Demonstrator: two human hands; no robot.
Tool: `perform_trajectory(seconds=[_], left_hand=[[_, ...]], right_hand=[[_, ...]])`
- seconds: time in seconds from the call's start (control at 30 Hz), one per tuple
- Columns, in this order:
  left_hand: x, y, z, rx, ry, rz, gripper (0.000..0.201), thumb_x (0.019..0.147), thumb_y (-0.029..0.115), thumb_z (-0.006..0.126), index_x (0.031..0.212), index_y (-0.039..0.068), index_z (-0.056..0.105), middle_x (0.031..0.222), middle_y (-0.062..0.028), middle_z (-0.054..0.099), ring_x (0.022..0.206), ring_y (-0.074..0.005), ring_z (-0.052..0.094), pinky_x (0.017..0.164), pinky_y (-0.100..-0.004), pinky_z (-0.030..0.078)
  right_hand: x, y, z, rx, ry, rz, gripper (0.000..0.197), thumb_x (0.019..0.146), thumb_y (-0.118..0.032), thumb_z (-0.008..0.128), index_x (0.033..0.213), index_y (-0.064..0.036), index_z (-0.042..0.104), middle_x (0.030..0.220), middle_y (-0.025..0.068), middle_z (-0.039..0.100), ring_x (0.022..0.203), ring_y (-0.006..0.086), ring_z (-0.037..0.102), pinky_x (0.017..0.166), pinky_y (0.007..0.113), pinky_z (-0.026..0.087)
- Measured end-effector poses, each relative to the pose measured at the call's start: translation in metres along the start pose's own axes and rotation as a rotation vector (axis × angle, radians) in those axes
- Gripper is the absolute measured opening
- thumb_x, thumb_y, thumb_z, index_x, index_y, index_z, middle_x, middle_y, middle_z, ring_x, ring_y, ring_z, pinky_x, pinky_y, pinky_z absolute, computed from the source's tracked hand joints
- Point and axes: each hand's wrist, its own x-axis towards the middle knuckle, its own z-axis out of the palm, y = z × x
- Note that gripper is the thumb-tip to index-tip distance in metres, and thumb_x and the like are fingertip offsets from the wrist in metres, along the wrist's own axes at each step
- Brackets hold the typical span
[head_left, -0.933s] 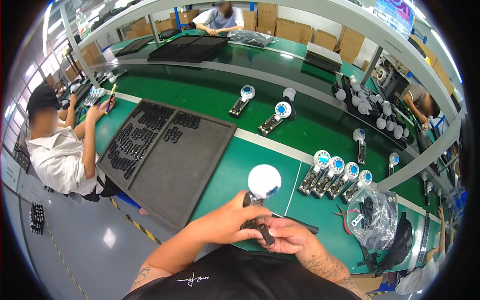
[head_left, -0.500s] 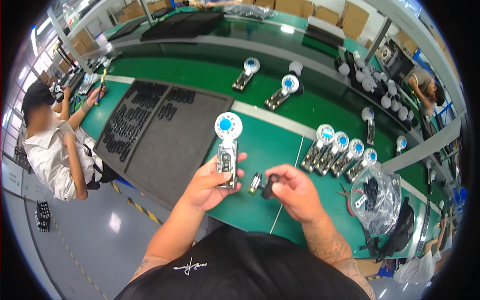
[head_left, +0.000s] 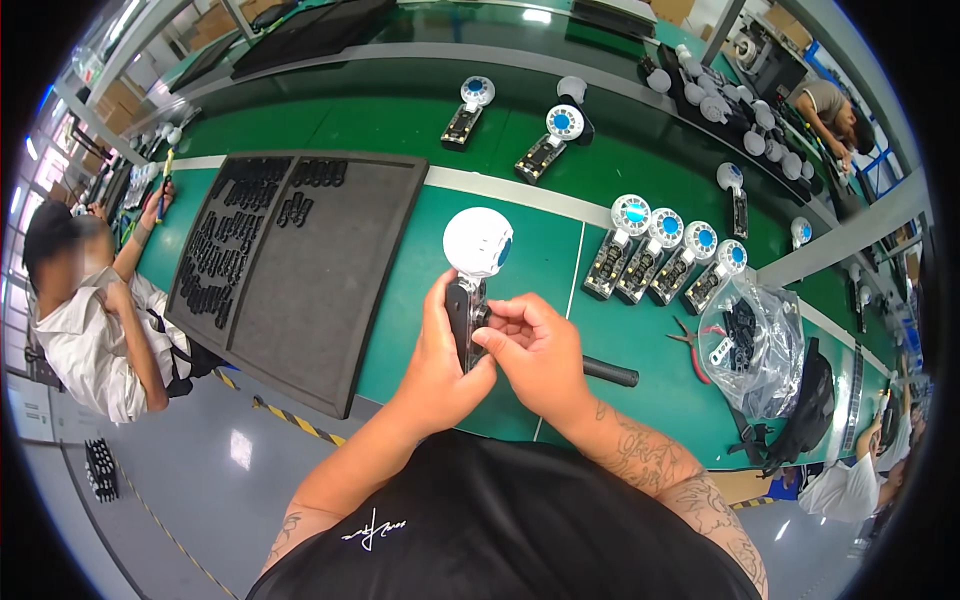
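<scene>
My left hand (head_left: 436,362) is wrapped round a handheld device with a round white head (head_left: 477,242) and a black body (head_left: 459,318). The device stands on its side edge, its blue disc facing right. My right hand (head_left: 540,352) is closed, thumb and fingertips pinched round a small black part (head_left: 482,317) against the open right side of the body. Most of that part is hidden by the fingers. Just beyond the right hand, a black rod (head_left: 612,372) lies on the green table, its left end covered by the hand.
A black foam tray (head_left: 310,280) with rows of small black parts lies left. Several open devices (head_left: 650,250) stand in a row right, near red-handled pliers (head_left: 690,350) and a clear plastic bag (head_left: 750,345). A co-worker (head_left: 95,300) sits at the far left.
The device was turned from face up onto its side. My right hand moved left with the black part, from apart to against the device. The whole view shifted slightly.
</scene>
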Motion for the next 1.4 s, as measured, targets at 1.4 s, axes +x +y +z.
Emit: perform_trajectory(seconds=[1.4], left_hand=[[-0.008, -0.007, -0.033, -0.772, -0.092, -0.225, 0.093, 0.083, -0.008, 0.05, 0.166, 0.007, 0.011, 0.132, -0.0187, 0.054, 0.104, -0.0225, 0.058, 0.086, -0.0345, 0.053]], right_hand=[[-0.026, -0.059, -0.022, -0.83, -0.146, -0.581, 0.03, 0.09, -0.002, 0.073, 0.12, -0.0048, 0.072, 0.083, 0.0035, 0.067, 0.063, 0.0206, 0.057, 0.06, 0.033, 0.049]])
